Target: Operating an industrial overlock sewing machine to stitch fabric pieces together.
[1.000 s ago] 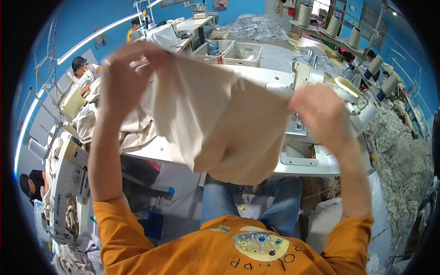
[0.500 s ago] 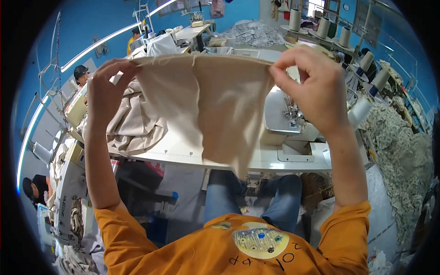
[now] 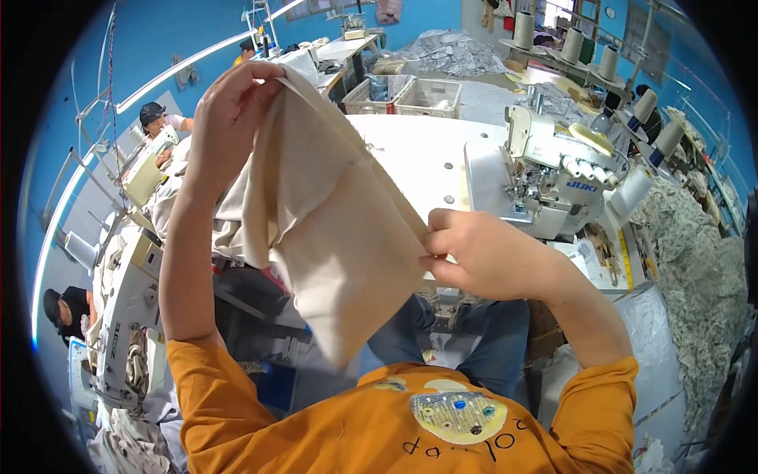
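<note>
A beige fabric piece [image 3: 355, 229] with a seam across it hangs aslant between my two hands, above the front edge of the white sewing table [image 3: 403, 150]. Up at the left, my left hand [image 3: 237, 103] pinches its upper corner. My right hand [image 3: 482, 253] is lower and grips the right end of the same edge, fingers closed. The lower corner of the cloth dangles over my lap. To the right of the fabric stands a white overlock sewing machine [image 3: 560, 166]. More beige cloth [image 3: 229, 229] lies on the table behind my left forearm, partly hidden.
Plastic crates [image 3: 428, 96] stand beyond the table, with a pale fabric heap [image 3: 454, 51] farther back. Thread cones [image 3: 572, 45] line a rack at the right, above a large patterned cloth pile [image 3: 687, 253]. Co-workers [image 3: 154, 118] sit at the left near another sewing machine [image 3: 126, 316].
The fabric has swung from level to slanted. My left hand has risen and moved right; my right hand has come down and inward. More of the table and overlock machine shows.
</note>
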`<action>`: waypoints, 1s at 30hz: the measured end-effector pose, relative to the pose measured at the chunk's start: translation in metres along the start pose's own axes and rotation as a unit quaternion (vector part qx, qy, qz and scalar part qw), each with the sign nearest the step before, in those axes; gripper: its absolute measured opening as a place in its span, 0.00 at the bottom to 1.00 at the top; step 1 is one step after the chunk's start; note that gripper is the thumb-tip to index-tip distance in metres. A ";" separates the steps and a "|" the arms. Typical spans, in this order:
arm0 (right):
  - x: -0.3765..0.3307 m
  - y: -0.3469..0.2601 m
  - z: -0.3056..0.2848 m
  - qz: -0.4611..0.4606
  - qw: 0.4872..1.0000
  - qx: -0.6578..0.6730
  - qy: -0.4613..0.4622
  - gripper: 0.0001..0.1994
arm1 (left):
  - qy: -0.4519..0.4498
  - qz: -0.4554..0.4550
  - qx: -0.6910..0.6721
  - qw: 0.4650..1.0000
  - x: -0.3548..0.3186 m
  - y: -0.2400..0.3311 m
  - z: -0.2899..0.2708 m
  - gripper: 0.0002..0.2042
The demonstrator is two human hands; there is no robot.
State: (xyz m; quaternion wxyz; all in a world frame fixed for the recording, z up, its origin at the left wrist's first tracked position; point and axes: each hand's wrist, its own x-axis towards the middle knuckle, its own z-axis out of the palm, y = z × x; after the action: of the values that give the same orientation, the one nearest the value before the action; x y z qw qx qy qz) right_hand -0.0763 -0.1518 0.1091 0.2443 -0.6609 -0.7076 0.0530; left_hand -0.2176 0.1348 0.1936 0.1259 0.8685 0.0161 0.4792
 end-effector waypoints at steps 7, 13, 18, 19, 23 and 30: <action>-0.026 -0.010 -0.006 0.021 0.962 -0.099 0.253 0.06 | -0.028 -0.063 0.006 0.998 -0.019 -0.027 0.003 0.07; -0.040 0.012 0.022 0.054 0.950 -0.006 0.309 0.04 | -0.052 -0.032 -0.069 0.996 -0.031 -0.029 0.026 0.06; -0.046 0.015 0.032 0.119 0.924 0.084 0.353 0.04 | -0.107 -0.045 -0.152 0.981 -0.037 -0.034 0.030 0.04; -0.048 0.018 0.034 0.139 0.916 0.116 0.358 0.04 | -0.107 -0.046 -0.152 0.982 -0.038 -0.033 0.031 0.04; -0.060 0.028 0.044 0.182 0.895 0.182 0.364 0.05 | -0.155 -0.125 -0.154 0.968 -0.040 -0.015 0.033 0.05; -0.075 0.027 0.060 0.242 0.862 0.209 0.393 0.07 | -0.179 -0.120 -0.115 0.970 -0.047 -0.010 0.036 0.06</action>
State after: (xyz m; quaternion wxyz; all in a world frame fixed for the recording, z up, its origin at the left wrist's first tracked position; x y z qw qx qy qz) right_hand -0.0761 -0.2062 0.0256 0.6138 -0.7107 -0.3436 -0.0070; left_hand -0.2121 0.1299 0.1338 0.2823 0.9114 0.0428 0.2962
